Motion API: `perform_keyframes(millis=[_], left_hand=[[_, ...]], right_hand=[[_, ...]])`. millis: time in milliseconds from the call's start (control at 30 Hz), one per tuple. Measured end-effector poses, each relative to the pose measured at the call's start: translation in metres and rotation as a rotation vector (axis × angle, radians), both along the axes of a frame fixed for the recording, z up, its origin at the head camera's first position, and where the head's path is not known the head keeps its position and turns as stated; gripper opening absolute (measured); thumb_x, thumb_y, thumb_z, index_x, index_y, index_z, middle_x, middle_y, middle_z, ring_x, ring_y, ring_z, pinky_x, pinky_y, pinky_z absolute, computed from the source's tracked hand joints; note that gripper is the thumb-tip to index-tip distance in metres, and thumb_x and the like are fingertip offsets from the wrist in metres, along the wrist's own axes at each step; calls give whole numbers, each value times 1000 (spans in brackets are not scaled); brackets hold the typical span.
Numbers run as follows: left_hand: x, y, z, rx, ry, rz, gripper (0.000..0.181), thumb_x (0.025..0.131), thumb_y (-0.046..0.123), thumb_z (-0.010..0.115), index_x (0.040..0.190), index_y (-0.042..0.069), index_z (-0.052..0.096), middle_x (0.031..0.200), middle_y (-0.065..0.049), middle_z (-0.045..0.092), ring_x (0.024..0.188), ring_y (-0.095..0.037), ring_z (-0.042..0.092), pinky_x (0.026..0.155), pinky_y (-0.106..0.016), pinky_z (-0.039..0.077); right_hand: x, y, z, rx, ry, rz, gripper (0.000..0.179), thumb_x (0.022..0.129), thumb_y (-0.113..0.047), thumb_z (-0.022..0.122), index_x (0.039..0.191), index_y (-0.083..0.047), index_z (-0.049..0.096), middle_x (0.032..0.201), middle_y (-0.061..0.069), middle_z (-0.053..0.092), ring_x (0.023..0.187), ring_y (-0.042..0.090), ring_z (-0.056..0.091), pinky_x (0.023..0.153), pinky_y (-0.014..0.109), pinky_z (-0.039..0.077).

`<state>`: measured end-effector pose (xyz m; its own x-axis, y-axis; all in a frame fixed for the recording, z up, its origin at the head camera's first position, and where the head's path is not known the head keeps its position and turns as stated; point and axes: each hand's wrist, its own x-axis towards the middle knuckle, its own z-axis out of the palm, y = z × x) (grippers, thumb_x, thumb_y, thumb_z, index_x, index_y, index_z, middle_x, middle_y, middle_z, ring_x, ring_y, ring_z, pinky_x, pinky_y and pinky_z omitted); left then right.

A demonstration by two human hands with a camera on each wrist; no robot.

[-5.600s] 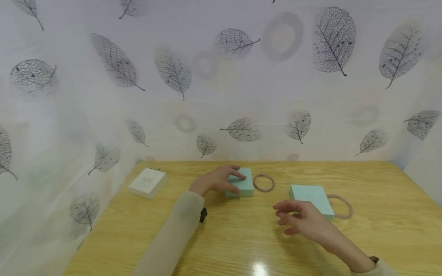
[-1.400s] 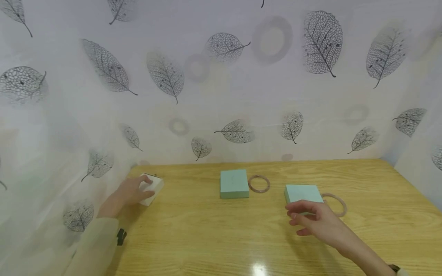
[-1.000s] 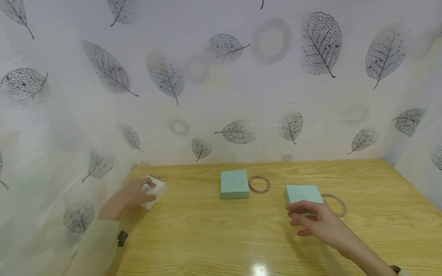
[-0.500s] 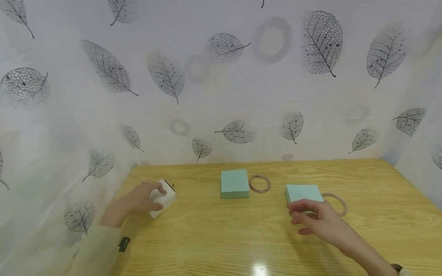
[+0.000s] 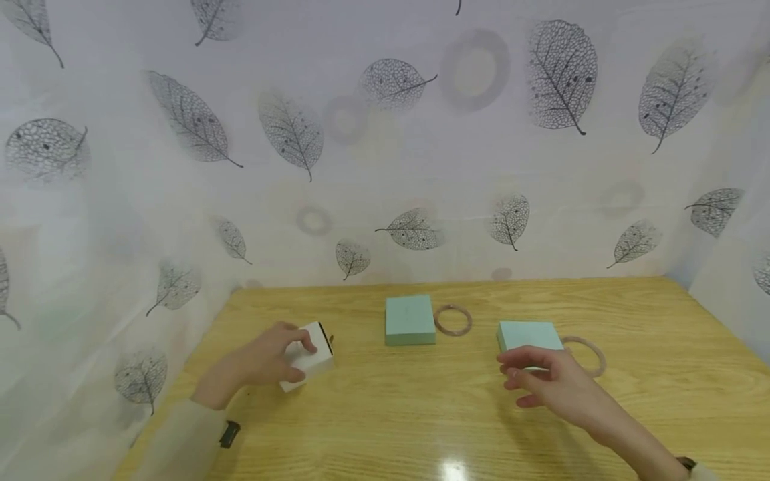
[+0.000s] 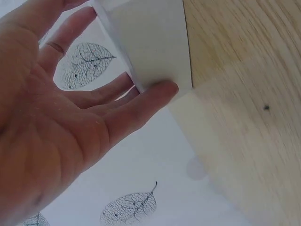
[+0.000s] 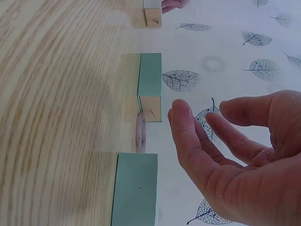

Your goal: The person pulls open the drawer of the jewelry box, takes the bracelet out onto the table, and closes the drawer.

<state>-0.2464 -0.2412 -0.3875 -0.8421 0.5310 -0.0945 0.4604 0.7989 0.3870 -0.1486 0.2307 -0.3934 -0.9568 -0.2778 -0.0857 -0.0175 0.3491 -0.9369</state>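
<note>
At the left of the table, my left hand (image 5: 260,361) grips a small white box (image 5: 313,363) by its sides, thumb on the near side. The left wrist view shows the thumb pressed on one face of that white box (image 6: 150,42). A dark line runs along the box's right edge, with a small tab sticking out. My right hand (image 5: 559,384) hovers with loosely bent fingers in front of the right teal box (image 5: 528,333), partly covering it. Nothing lies between the fingers of the right hand (image 7: 244,160) in the right wrist view.
Another teal box (image 5: 410,321) sits at the middle back, a pinkish bangle (image 5: 452,333) beside its right side. A second bangle (image 5: 602,361) lies right of the right teal box. Behind the wooden table (image 5: 385,421) hangs a leaf-printed sheet (image 5: 385,153).
My left hand has gone from the middle teal box to the white box, then brought it rightward and nearer, turning it somewhat. The right hand has stayed nearly still in the latest frames.
</note>
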Motion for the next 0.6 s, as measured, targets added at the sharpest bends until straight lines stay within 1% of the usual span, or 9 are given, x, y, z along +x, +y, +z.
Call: perform_keyframes(millis=[67, 167, 333, 500, 600], left_hand=[[2, 6, 0, 1, -9, -4, 32, 77, 19, 85, 101, 25, 66, 137, -28, 54, 125, -46, 52, 100, -65, 47], [6, 14, 1, 10, -35, -8, 32, 77, 20, 86, 101, 27, 66, 139, -28, 51, 125, -44, 53, 101, -65, 48], [13, 28, 3, 36, -82, -33, 33, 77, 18, 86, 102, 28, 68, 144, -29, 47, 129, -45, 50, 104, -66, 45], [20, 41, 4, 43, -115, -75, 31, 79, 18, 85, 102, 28, 68, 148, -28, 43, 133, -46, 47, 107, -65, 44], [24, 48, 4, 41, -120, -109, 30, 80, 17, 84, 102, 27, 67, 149, -28, 43, 133, -45, 47, 107, -64, 44]], right_hand=[[0, -1, 0, -1, -13, -4, 43, 102, -22, 63, 134, 6, 58, 134, 28, 59, 103, 15, 70, 77, 32, 63], [0, -1, 0, -2, -9, 1, 43, 102, -21, 63, 134, 6, 58, 134, 28, 59, 103, 15, 70, 77, 32, 63], [0, 1, 1, -4, 4, -1, 42, 102, -20, 63, 134, 6, 58, 132, 27, 61, 102, 14, 70, 77, 33, 64], [-1, 2, 3, -5, -2, 4, 44, 102, -22, 64, 135, 6, 57, 133, 29, 60, 104, 16, 70, 78, 34, 64], [-1, 0, 4, -13, -1, 14, 44, 102, -23, 64, 135, 6, 57, 135, 30, 59, 105, 18, 70, 78, 34, 64]])
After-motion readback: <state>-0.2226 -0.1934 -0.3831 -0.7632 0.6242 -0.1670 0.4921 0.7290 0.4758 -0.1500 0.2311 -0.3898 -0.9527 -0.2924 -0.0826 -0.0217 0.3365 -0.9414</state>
